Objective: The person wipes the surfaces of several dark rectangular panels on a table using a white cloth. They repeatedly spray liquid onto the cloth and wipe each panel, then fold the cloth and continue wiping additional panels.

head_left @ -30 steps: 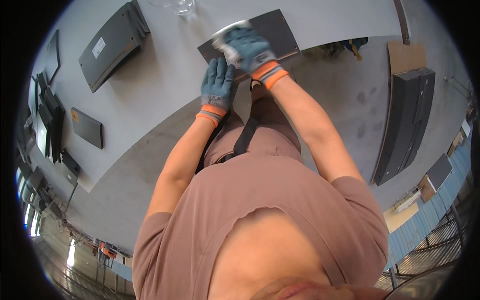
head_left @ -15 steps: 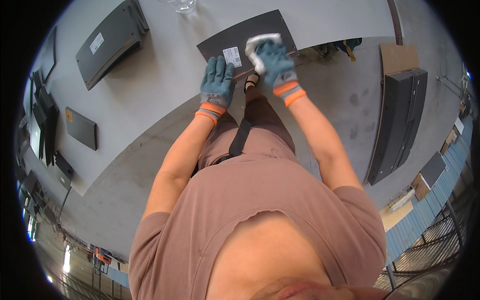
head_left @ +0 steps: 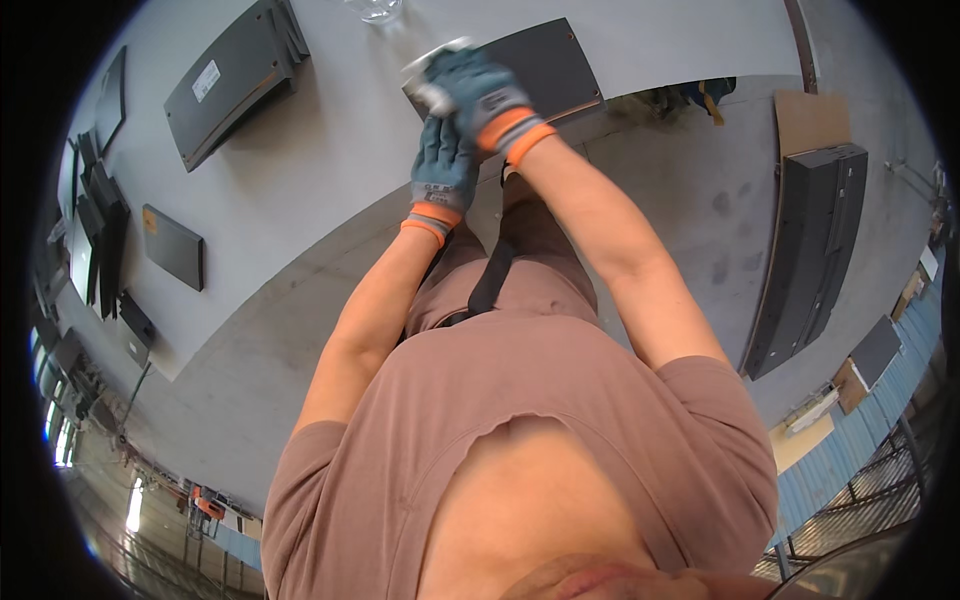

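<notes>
A dark grey panel (head_left: 552,68) lies on the pale worktable (head_left: 330,150) in front of me, near its edge. My left hand (head_left: 444,168), in a grey-blue glove with an orange cuff, rests flat at the panel's near left part, fingers stretched out. Crossing just above those fingertips, my gloved right hand (head_left: 478,88) is closed on a white cloth (head_left: 420,75). The cloth is over the panel's left end, blurred by motion. The white label on the panel is hidden beneath my right hand.
Stacked dark panels (head_left: 225,90) sit to the left, with a smaller dark plate (head_left: 173,248) nearer me. More dark pieces (head_left: 98,225) crowd the far left. A clear plastic container (head_left: 378,8) stands at the back. Long dark panels (head_left: 810,260) lie on cardboard at right.
My right hand has swept the cloth leftward across the panel, from its right part to its left end. My left hand stays in about the same place on the panel.
</notes>
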Tool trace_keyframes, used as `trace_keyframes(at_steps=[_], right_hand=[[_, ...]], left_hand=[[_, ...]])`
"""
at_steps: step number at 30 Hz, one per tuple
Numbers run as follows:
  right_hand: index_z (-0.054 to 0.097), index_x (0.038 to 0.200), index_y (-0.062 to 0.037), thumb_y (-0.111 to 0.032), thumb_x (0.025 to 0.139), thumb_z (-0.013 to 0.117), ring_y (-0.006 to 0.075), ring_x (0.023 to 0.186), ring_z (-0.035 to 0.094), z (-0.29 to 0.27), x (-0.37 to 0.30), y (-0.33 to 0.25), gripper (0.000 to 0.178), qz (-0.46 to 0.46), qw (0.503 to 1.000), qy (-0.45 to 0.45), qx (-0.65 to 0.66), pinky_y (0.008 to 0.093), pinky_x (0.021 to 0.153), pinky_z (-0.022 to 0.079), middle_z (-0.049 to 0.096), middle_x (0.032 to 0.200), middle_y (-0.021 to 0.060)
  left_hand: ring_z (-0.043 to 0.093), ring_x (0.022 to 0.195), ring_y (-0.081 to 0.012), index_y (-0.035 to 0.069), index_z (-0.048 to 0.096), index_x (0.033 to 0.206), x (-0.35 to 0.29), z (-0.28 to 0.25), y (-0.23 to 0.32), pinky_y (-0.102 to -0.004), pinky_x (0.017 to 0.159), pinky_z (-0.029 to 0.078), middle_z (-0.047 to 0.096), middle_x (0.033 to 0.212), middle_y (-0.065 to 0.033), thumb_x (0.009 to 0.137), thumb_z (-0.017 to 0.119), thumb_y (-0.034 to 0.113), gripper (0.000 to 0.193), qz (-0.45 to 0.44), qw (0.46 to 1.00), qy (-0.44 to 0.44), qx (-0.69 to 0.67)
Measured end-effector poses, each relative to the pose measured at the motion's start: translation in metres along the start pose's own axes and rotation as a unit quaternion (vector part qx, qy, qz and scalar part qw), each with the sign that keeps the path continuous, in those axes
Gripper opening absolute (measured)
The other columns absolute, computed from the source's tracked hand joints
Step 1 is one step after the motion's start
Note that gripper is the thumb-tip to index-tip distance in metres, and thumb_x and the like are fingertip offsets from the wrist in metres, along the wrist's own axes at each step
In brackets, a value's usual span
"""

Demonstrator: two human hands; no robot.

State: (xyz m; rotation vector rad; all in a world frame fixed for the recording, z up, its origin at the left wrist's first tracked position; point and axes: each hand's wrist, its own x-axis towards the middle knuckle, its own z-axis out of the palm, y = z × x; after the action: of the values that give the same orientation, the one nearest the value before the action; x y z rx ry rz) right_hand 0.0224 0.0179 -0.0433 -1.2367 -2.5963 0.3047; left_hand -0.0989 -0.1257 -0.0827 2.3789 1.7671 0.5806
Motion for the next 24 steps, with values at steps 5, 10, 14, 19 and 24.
trace_keyframes(at_steps=[5,10,14,19,24], right_hand=[[0.061,0.133,-0.0073,-0.013,0.086,0.058,0.0408,0.126,0.055,-0.025,-0.025,0.106,0.048,0.126,0.99,0.064,0.002,0.0489,0.113,0.04,0.061,0.133,0.0188],[0.059,0.134,-0.0129,-0.026,0.086,0.066,0.0378,0.126,0.059,0.018,-0.011,-0.01,0.05,0.032,0.999,0.022,0.021,0.0479,0.112,0.046,0.062,0.134,0.0158],[0.062,0.132,-0.0125,-0.021,0.087,0.062,0.0365,0.129,0.058,-0.024,-0.014,0.042,0.046,0.114,0.993,-0.029,0.018,0.0464,0.111,0.047,0.062,0.139,0.0138],[0.065,0.134,-0.0159,-0.013,0.082,0.068,0.0357,0.136,0.052,-0.023,-0.044,0.139,0.052,0.125,0.989,0.078,-0.022,0.0448,0.114,0.044,0.06,0.145,0.0113],[0.065,0.135,-0.0186,-0.013,0.081,0.07,0.0356,0.136,0.053,-0.023,-0.045,0.138,0.055,0.132,0.987,0.073,-0.061,0.046,0.113,0.045,0.059,0.145,0.0112]], left_hand=[[0.043,0.144,-0.048,0.007,0.06,0.141,0.015,-0.012,0.007,-0.0522,0.111,0.046,0.049,0.154,-0.0222,0.08,0.073,0.014,0.064,0.005,0.999,0.004,-0.036],[0.044,0.145,-0.0454,0.011,0.055,0.148,0.008,-0.005,0.005,-0.0501,0.108,0.05,0.045,0.159,-0.0207,0.084,0.073,0.021,0.066,-0.004,1.0,0.003,-0.016],[0.044,0.145,-0.0463,0.008,0.055,0.147,0.009,-0.012,0.005,-0.0518,0.11,0.047,0.045,0.158,-0.0226,0.082,0.072,0.02,0.068,-0.014,1.0,-0.019,-0.012],[0.044,0.144,-0.0449,0.007,0.058,0.144,0.016,-0.013,0.01,-0.0515,0.116,0.041,0.05,0.153,-0.0218,0.083,0.074,0.023,0.066,-0.014,1.0,-0.002,-0.017],[0.046,0.144,-0.0395,0.008,0.06,0.143,0.085,-0.036,0.016,-0.0531,0.12,0.034,0.053,0.152,-0.0172,0.091,0.068,0.034,0.058,-0.012,0.999,0.015,-0.048]])
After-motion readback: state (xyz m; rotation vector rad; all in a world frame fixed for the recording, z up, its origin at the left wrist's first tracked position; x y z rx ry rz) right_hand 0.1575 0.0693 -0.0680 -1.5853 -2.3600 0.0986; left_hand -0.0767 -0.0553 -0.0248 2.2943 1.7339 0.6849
